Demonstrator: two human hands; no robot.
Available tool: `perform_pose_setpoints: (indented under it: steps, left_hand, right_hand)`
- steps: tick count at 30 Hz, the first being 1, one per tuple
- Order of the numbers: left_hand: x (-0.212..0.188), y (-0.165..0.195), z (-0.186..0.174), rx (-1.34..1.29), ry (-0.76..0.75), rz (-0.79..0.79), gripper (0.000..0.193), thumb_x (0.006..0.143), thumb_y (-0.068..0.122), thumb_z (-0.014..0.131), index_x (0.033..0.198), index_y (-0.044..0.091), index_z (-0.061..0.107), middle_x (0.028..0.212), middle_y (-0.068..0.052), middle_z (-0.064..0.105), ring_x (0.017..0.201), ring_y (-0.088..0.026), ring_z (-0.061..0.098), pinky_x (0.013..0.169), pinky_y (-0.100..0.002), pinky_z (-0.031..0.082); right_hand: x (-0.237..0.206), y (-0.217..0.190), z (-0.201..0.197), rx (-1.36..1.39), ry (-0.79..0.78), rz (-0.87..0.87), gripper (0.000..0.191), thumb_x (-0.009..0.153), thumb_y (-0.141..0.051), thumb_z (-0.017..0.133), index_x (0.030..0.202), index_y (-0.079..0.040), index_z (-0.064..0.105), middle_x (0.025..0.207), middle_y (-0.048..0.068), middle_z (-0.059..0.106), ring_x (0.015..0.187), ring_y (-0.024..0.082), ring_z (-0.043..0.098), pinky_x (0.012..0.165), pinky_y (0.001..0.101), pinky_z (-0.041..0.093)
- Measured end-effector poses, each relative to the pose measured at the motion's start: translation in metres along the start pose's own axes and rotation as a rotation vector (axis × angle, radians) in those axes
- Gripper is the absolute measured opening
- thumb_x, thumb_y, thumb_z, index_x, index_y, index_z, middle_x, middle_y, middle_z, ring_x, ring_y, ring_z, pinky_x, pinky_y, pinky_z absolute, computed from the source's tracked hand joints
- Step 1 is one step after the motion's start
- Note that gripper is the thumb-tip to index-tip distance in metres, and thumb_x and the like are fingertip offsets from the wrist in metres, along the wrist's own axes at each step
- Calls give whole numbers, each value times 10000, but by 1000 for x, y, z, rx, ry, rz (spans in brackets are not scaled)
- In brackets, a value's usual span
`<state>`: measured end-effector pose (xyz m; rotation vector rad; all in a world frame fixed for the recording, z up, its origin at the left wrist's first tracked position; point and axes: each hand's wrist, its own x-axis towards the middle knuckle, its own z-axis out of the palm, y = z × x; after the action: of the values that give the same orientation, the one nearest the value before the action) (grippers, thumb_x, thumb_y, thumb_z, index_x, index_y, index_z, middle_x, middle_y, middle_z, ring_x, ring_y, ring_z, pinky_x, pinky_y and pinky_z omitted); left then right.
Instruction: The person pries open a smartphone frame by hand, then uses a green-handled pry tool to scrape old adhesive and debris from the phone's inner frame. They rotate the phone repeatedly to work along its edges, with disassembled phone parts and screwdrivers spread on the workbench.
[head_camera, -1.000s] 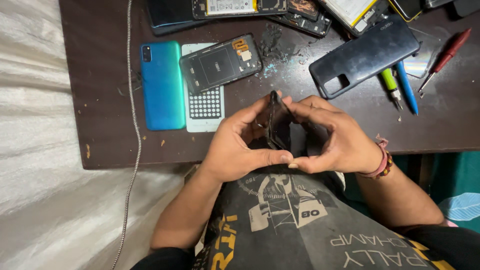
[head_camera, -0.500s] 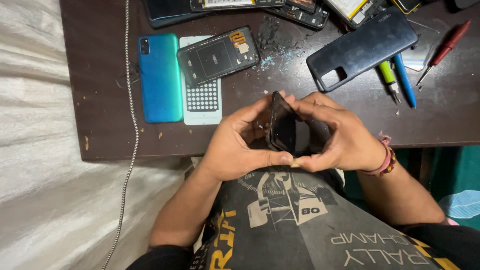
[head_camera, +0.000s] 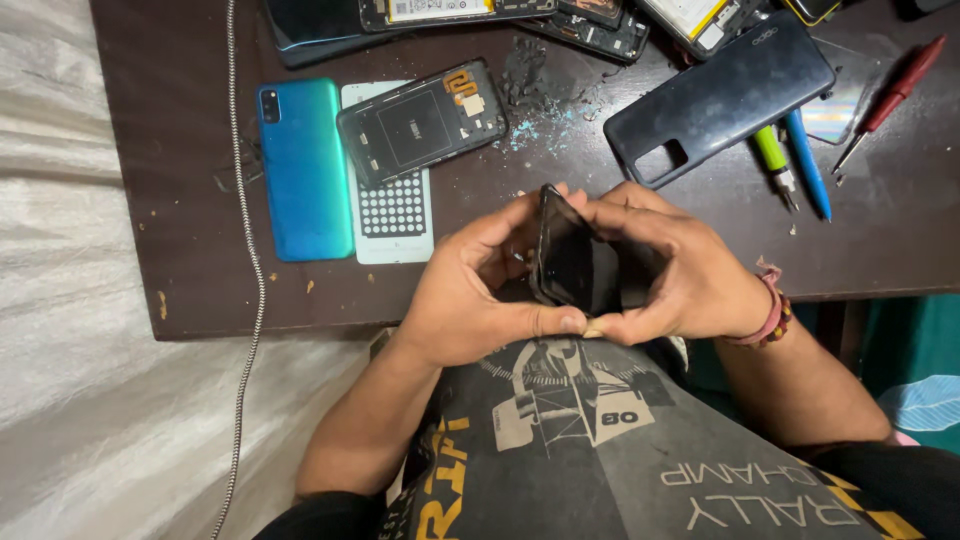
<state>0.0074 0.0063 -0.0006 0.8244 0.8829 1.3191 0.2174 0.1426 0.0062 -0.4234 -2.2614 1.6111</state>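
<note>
At the far left, a braided grey cable (head_camera: 243, 290) hangs down over the edge of the dark brown surface (head_camera: 190, 180) and runs toward the floor. Next to it on the surface lies a teal phone (head_camera: 302, 168), back up, lengthwise. Just beside that sits a white perforated card (head_camera: 392, 215), and an opened dark phone frame (head_camera: 421, 121) lies tilted across the card's upper part. Right of the frame, a patch of dark crumbs and pale blue flecks (head_camera: 545, 100) is scattered on the surface.

At centre, over the near edge of the surface and above my lap, my left hand (head_camera: 470, 290) is closed around a dark phone (head_camera: 566, 258), which stands on edge, tilted. The thumb presses along its lower edge; the fingers curl over the top. My right hand (head_camera: 680, 270) grips the same phone from the other side, fingers wrapped over its top and thumb meeting the left thumb underneath. A red-and-pink thread band (head_camera: 772, 315) circles my right wrist.

Beyond my right hand lies a black back cover (head_camera: 720, 95), set diagonally. To its right rest a green-handled tool (head_camera: 772, 160) and a blue-handled tool (head_camera: 806, 160), side by side, and further right a red-handled screwdriver (head_camera: 892, 95). Other opened phones (head_camera: 600, 25) line the far edge.
</note>
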Motion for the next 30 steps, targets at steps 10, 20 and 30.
perform_pose_setpoints:
  steps: [10, 20, 30]
  left_hand:
    - [2, 3, 2, 10, 60, -4, 886, 821, 79, 908, 1561, -45, 437, 1513, -116, 598, 1357, -180, 609, 1197, -364, 500]
    - [2, 8, 3, 54, 90, -12, 883, 811, 125, 920, 1546, -54, 464, 1458, -144, 632, 1308, -199, 645, 1163, -363, 529]
    - [3, 9, 2, 17, 96, -29, 893, 812, 142, 914, 1546, -61, 447, 1455, -153, 626, 1304, -210, 652, 1152, -375, 543]
  right_hand:
    - [4, 4, 2, -11, -24, -6, 953, 633, -225, 907, 1457, 60, 522, 1110, 98, 616, 1013, 195, 589, 925, 309, 494]
    - [7, 7, 4, -19, -33, -16, 936, 641, -213, 871, 1465, 55, 517, 1114, 100, 624, 1015, 196, 601, 935, 307, 496]
    - [10, 5, 2, -28, -52, -32, 933, 659, -235, 875, 1468, 54, 511, 1105, 89, 629, 1006, 192, 606, 922, 304, 505]
